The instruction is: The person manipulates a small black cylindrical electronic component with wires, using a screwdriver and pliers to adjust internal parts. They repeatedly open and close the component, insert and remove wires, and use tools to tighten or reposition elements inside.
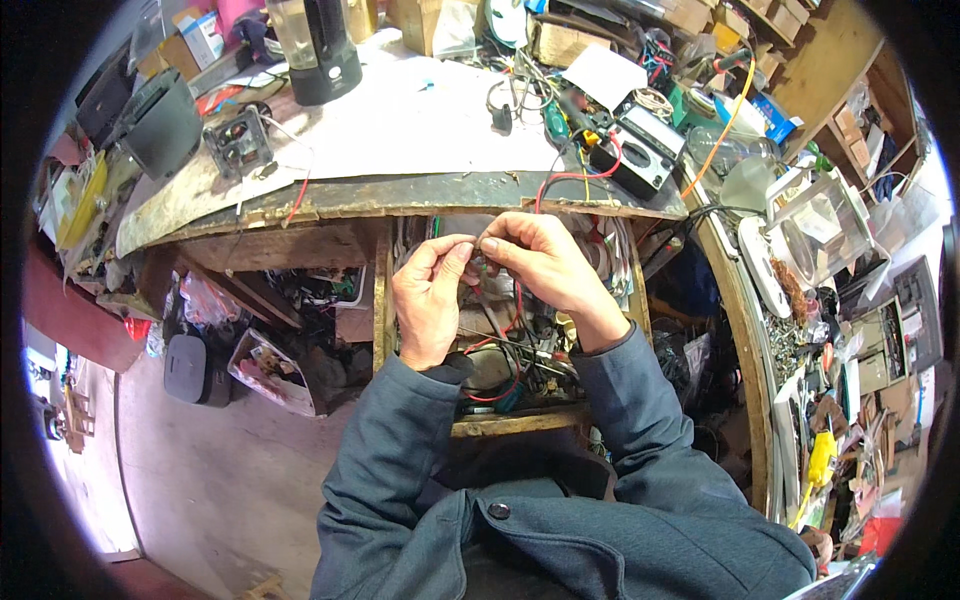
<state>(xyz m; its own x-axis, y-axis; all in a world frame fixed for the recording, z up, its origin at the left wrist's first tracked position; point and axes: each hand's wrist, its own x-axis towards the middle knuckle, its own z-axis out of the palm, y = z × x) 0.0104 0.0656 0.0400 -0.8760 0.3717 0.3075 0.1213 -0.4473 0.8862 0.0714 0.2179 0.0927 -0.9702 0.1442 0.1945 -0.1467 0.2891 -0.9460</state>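
My left hand (430, 295) and my right hand (540, 275) meet over an open, crowded drawer (515, 420), thumbs and fingertips pinched on a small dark object (478, 250), too small to make out clearly. Thin red and dark wires (505, 330) hang below my fingers into the drawer, among tools and other loose items. Just beyond my right hand, a meter (640, 150) lies at the bench edge with red and yellow leads attached.
The worn bench (380, 180) holds a black appliance with a clear jug (315, 70), a dark square part (240, 145) and tangled cables (515, 90). Cluttered shelving (870, 340) runs down the right. Below left are a cardboard box (270, 370) and a grey container (195, 370).
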